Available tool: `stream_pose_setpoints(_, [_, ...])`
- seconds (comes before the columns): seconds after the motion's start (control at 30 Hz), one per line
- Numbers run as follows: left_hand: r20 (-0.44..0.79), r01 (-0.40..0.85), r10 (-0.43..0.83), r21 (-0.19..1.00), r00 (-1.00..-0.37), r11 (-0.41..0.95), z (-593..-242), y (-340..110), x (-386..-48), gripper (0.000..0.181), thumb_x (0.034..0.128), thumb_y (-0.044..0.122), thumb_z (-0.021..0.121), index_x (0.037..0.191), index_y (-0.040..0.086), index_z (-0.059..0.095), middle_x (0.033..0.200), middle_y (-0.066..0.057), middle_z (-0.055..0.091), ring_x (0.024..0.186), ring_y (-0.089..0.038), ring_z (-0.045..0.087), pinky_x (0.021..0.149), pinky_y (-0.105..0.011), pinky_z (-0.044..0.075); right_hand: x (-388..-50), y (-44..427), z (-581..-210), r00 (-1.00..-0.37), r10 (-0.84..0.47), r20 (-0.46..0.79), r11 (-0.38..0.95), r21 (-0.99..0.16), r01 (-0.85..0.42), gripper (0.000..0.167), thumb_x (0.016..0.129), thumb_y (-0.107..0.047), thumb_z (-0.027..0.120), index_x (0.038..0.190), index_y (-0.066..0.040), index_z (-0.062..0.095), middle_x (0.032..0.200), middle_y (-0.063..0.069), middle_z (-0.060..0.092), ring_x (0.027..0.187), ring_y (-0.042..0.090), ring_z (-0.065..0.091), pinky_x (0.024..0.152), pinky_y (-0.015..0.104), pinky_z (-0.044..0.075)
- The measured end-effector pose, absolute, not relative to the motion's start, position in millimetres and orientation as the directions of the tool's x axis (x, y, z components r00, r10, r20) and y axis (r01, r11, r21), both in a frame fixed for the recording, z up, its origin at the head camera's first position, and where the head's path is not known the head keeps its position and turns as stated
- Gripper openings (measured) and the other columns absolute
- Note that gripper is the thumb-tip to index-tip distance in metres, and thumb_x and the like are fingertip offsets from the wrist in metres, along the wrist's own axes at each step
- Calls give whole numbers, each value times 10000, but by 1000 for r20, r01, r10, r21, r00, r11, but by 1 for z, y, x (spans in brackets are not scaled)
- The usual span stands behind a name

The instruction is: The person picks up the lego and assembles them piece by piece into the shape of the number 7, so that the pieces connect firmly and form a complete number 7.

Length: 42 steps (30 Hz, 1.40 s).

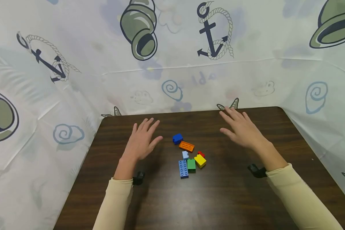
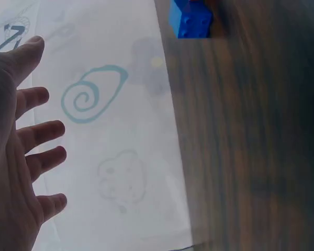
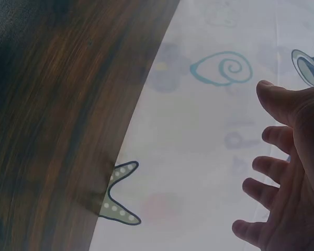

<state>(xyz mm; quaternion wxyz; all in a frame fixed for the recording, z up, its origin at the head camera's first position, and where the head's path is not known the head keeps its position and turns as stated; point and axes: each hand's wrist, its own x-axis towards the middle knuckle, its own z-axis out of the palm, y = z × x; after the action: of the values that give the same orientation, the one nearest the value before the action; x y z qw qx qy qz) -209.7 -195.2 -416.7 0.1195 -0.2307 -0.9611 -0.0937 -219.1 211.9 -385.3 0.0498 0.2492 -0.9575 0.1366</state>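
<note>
Several toy bricks lie grouped mid-table in the head view: dark blue [image 1: 177, 139], orange [image 1: 187, 146], small light blue [image 1: 185, 155], green [image 1: 191, 165], yellow [image 1: 200, 161], red [image 1: 201, 154] and a longer blue one [image 1: 183, 169]. My left hand [image 1: 138, 142] is held over the table left of them, fingers spread, holding nothing. To their right my right hand [image 1: 242, 129] is raised with fingers apart and nothing held. The left wrist view shows the left hand [image 2: 21, 141] and the dark blue brick [image 2: 193, 21]; the right wrist view shows the right hand [image 3: 288, 172] without bricks.
A dark wooden table [image 1: 218, 198] stands against a patterned cloth [image 1: 189, 73] that rises behind it and along both sides. Black straps [image 1: 138, 178] with small attachments sit at both wrists. The table's far edge lies just beyond the hands.
</note>
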Motion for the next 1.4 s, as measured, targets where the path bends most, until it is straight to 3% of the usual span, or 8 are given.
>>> stream_pose_setpoints(0.17, [251,511,459,208,-852,834,-430,-185,-206,648,999,512,480,1545,202,318,1519,-124,361,1383,-344,331,1089,-610,252,-218,208,-389,-865,-474,163,828,-251,-501,707,982,-381,593,1554,-116,274,1612,146,177,1457,374,176,1130,615,88])
stream_pose_setpoints(0.3, [216,522,477,278,-852,806,-443,-171,-198,531,986,440,560,1450,191,490,1183,-73,565,1025,-215,535,839,-424,474,-216,202,-398,-860,-492,132,821,-257,-509,683,976,-376,604,1535,-100,324,1560,174,305,1409,376,302,1119,615,155])
stream_pose_setpoints(0.4, [179,512,480,314,-859,800,-455,-156,-192,417,972,401,605,1327,182,618,920,19,580,768,-113,515,649,-307,456,-212,194,-410,-856,-510,83,817,-267,-512,609,976,-372,604,1483,-85,427,1454,171,468,1281,363,487,1058,581,326])
stream_pose_setpoints(0.53, [142,509,491,328,-859,796,-472,-133,-183,352,957,416,625,1218,188,686,809,105,563,657,-59,500,594,-251,444,-201,176,-430,-846,-533,24,801,-307,-513,459,971,-345,618,1347,-83,596,1252,107,634,1044,278,637,884,485,505])
stream_pose_setpoints(0.63, [126,521,508,305,-852,797,-483,-116,-176,359,960,460,599,1191,202,695,849,87,590,669,-72,524,598,-266,470,-193,159,-446,-831,-556,9,784,-327,-528,376,959,-327,640,1260,-102,659,1094,21,651,831,162,620,738,370,531])
stream_pose_setpoints(0.8, [95,512,504,214,-859,832,-495,-96,-167,445,944,560,560,1205,222,682,973,27,595,708,-102,541,615,-298,500,-184,137,-469,-817,-575,37,762,-338,-552,336,940,-331,667,1225,-153,674,941,-55,559,613,69,466,541,248,420])
stream_pose_setpoints(1.0, [60,476,473,154,-879,866,-500,-85,-163,507,920,605,561,1226,215,668,945,-19,510,688,-126,456,528,-273,404,-177,125,-486,-820,-569,70,777,-280,-563,376,927,-352,682,1261,-179,662,866,-72,468,567,68,404,470,234,341])
stream_pose_setpoints(1.4, [206,526,494,150,-844,837,-512,-80,-157,481,886,560,645,1247,243,618,1038,-28,511,862,-163,516,586,-305,508,-172,122,-491,-865,-502,21,835,-249,-491,426,933,-462,637,1271,-204,667,864,-48,470,565,92,412,468,247,333])
